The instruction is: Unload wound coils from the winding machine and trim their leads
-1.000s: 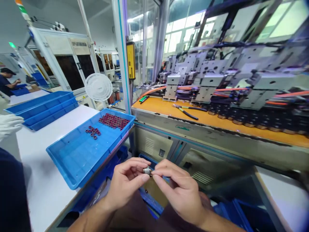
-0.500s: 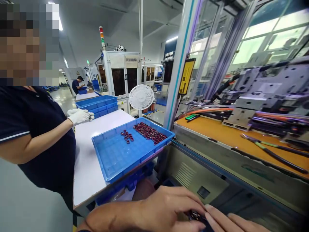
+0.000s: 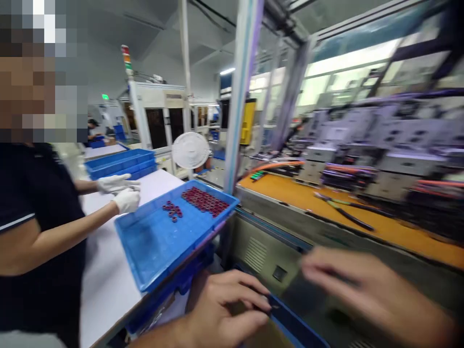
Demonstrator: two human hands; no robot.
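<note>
My left hand [image 3: 232, 302] is low in the middle of the head view, with its fingers curled toward the thumb. Anything held there is too small or too hidden to make out. Beneath and beside it shows part of a dark blue bin [image 3: 295, 328]. Apart from it, on the right, my right hand [image 3: 362, 285] is raised in front of the machine base, smeared by motion. Its fingers point left, and what they may hold is hidden. Farther off, a blue tray [image 3: 152, 246] bears a dense block of small dark red round parts [image 3: 205, 200] and a smaller loose cluster [image 3: 172, 210].
A co-worker in white gloves [image 3: 126, 199] stands at the left of the white table [image 3: 105, 270]. Stacked blue trays [image 3: 121, 164] and a white fan [image 3: 191, 150] are behind. On the right, machine fixtures and dark cables [image 3: 350, 217] lie over an orange surface [image 3: 286, 191].
My hands, together around a small dark thing before, have parted; the right one has moved up and right. The view has turned right. The co-worker's gloved hands have moved apart.
</note>
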